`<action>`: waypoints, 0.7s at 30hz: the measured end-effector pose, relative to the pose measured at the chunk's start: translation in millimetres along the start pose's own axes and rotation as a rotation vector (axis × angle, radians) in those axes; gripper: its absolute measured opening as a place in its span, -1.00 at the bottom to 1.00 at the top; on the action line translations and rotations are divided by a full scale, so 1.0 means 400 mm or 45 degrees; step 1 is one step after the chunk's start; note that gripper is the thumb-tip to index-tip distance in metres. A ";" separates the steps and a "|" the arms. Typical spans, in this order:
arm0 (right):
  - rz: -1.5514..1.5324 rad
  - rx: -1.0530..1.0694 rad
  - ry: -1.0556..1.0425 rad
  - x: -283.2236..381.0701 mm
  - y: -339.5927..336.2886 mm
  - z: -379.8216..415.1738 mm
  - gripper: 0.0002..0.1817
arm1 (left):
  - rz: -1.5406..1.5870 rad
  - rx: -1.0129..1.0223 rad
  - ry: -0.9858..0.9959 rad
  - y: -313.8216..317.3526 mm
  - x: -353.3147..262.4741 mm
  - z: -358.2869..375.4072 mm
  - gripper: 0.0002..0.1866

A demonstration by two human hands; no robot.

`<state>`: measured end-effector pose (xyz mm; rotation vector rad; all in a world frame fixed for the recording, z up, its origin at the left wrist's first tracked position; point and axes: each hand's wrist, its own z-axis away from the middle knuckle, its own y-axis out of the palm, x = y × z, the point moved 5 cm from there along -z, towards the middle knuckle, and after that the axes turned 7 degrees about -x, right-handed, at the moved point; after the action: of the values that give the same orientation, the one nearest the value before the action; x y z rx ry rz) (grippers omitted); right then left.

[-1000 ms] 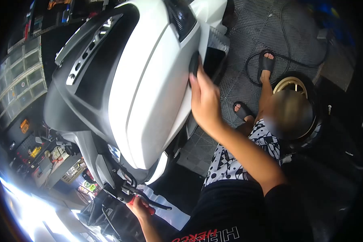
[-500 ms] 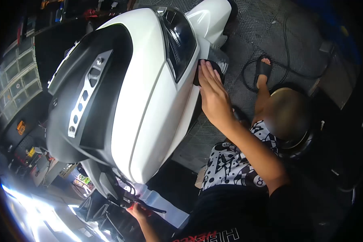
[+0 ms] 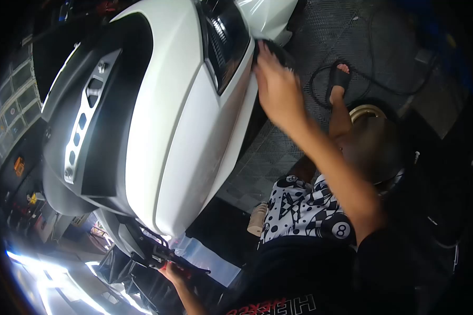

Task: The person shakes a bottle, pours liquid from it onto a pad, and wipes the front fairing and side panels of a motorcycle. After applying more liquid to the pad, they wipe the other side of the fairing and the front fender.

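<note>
My right hand point(image 3: 279, 92), blurred by motion, presses a dark pad point(image 3: 281, 52) against the lower side edge of a white scooter body point(image 3: 194, 142), just below its dark headlight point(image 3: 227, 42). Its fingers lie together over the pad and partly hide it. At the lower left, my left hand point(image 3: 173, 271) is wrapped round the handlebar point(image 3: 160, 253), where red parts show by the fingers. A silver slotted bracket point(image 3: 81, 126) lies along the scooter's dark front panel.
A translucent bin point(image 3: 207, 262) stands beyond the handlebar. On the textured floor are a sandaled foot point(image 3: 340, 79) and a black cable point(image 3: 370, 84). Patterned shorts point(image 3: 305, 210) cover my legs. A blurred round object point(image 3: 370, 149) is at the right.
The view has shifted, moving the scooter left and up in frame. My right hand and the dark pad have moved up along the body edge. My left hand stays on the handlebar.
</note>
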<state>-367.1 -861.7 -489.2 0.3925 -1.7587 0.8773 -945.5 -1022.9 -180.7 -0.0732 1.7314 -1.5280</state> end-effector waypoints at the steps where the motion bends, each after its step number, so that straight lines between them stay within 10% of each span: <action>1: -0.044 0.006 -0.050 0.057 -0.024 0.064 -0.74 | 0.018 0.052 -0.066 0.044 -0.060 0.029 -0.82; 7: -0.134 0.187 0.081 0.293 -0.059 0.351 -0.50 | 0.188 0.333 -0.069 0.098 -0.117 0.036 -0.76; 21: -0.093 -0.089 -0.064 0.126 -0.022 0.248 -0.56 | 0.105 0.304 -0.177 0.101 -0.113 0.029 -0.68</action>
<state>-446.7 -931.8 -454.3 0.4334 -1.8047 0.7580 -890.1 -997.6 -190.9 0.0143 1.4172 -1.6179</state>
